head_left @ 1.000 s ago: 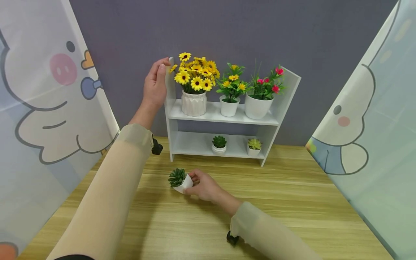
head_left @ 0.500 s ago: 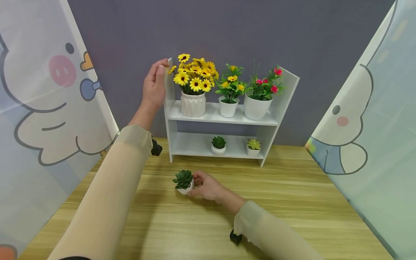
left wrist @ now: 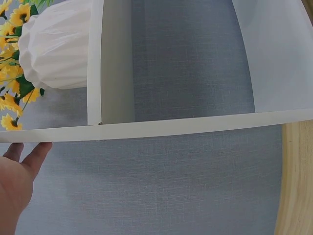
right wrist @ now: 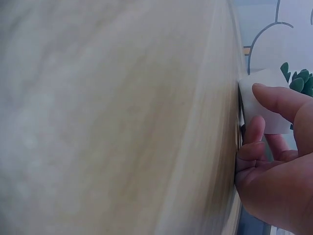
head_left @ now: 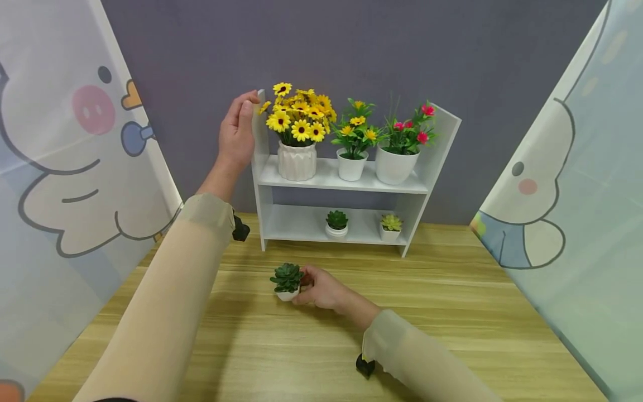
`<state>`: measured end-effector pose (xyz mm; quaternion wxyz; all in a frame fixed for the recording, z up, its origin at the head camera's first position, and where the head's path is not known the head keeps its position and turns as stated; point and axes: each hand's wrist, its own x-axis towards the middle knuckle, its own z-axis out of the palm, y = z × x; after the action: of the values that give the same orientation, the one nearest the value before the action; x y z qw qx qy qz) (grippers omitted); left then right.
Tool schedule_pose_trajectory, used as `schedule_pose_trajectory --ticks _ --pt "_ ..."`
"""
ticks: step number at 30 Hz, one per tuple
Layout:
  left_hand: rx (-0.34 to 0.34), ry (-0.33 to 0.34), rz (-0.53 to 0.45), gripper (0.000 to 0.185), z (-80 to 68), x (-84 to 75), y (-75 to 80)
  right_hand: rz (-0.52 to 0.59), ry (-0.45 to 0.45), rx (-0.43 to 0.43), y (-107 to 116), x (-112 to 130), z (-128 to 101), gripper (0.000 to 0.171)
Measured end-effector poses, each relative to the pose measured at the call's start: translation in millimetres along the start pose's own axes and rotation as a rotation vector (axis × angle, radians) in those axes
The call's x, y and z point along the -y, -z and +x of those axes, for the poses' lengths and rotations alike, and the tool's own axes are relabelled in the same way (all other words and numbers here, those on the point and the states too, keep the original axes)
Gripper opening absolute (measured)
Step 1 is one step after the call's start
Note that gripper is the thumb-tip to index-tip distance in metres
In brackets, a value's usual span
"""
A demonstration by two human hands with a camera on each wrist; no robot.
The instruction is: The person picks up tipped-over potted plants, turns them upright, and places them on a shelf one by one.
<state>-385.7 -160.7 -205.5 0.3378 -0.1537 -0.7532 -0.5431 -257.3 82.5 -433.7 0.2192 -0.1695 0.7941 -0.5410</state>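
A small green succulent (head_left: 287,277) in a white pot (right wrist: 261,100) stands upright on the wooden table (head_left: 452,318) in front of the shelf. My right hand (head_left: 318,287) holds the pot from its right side, thumb and fingers curled round it. My left hand (head_left: 237,134) rests flat against the top of the left side panel of the white two-tier shelf (head_left: 346,181), fingers straight; only its fingertips (left wrist: 36,152) show in the left wrist view, at the panel's edge.
The upper shelf carries a ribbed white vase of yellow daisies (head_left: 298,120), a pot of yellow flowers (head_left: 353,139) and a pot of pink flowers (head_left: 402,142). Two small succulents (head_left: 337,223) (head_left: 391,225) stand on the lower shelf. Cartoon-printed curtains (head_left: 60,167) flank both sides.
The succulent pot lay tilted in my right hand a second ago; it now stands upright on the table, shifted slightly right. My left hand has stayed on the shelf.
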Motion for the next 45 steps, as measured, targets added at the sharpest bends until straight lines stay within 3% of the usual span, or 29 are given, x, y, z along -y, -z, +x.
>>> schedule_pose_trajectory --ticks 19,25,45 --pt "-0.005 -0.013 -0.010 0.044 0.0 1.7 1.5 -0.042 0.005 0.010 -0.5 -1.8 1.3 0.054" --pt "-0.002 -0.012 -0.009 0.044 -0.2 3.1 2.3 -0.001 0.007 0.039 0.4 -2.1 -1.1 0.061" --pt "0.005 -0.008 -0.024 0.042 0.2 2.3 0.8 -0.050 0.057 -0.035 0.4 -2.2 -1.6 0.053"
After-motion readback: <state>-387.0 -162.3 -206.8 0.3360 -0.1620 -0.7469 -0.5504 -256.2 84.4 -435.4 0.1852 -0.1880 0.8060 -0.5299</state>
